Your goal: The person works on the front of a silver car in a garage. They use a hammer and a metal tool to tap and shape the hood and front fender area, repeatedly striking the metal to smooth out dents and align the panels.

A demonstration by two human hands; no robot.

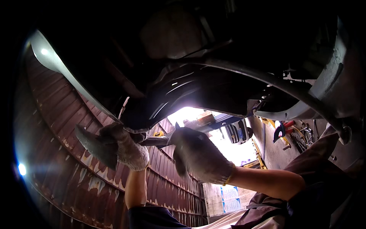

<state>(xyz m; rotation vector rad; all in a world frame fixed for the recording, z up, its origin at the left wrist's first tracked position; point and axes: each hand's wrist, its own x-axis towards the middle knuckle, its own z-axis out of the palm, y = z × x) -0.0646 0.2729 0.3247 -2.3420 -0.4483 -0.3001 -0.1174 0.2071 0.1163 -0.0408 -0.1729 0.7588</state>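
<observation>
My left hand (130, 149), in a dirty white knit glove, is closed around a flat grey wedge-shaped piece (96, 147) that sticks out to its left. It is up against the lower edge of a dark curved car body panel (183, 89). My right hand (202, 154), gloved too and slightly blurred, is closed near a dark bar-like tool (156, 141) that spans the gap between my hands. A pointed dark tip shows above the right knuckles. My right fingers are mostly turned away, so the grip is partly hidden.
The vehicle's dark underside hangs overhead, with a curved metal bar (274, 80) crossing to the right. A rusty corrugated metal wall (65, 126) stands at left. At right, yellow metal parts (261, 152), a red-handled tool (284, 128) and several loose tools lie near my leg.
</observation>
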